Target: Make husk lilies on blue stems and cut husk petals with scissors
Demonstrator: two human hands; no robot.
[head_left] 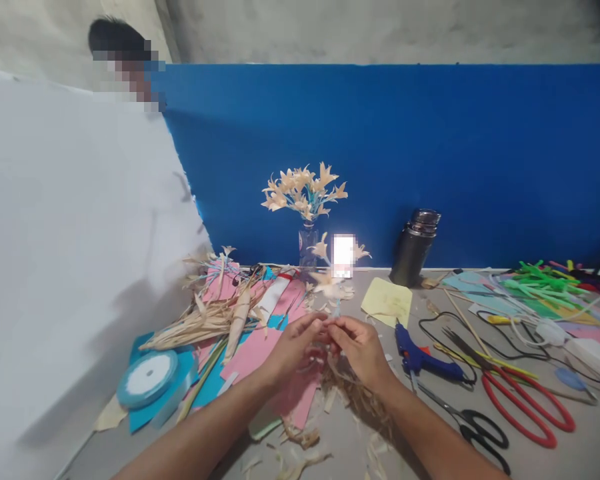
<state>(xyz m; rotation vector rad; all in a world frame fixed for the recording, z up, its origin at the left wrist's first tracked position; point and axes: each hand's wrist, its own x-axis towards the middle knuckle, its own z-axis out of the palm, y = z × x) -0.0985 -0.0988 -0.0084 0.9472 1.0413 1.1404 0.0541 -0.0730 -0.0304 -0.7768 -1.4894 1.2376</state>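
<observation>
Right now my right hand (356, 341) is pinching the pale flower (329, 285) by its stem (337, 309), bloom pointing to twelve o'clock; my left hand (300, 341) is resting curled against it, its own grip I can't tell. A glue gun (427, 361) is lying at three o'clock.

The head camera looks forward and down across the nearby table (580, 460).
</observation>
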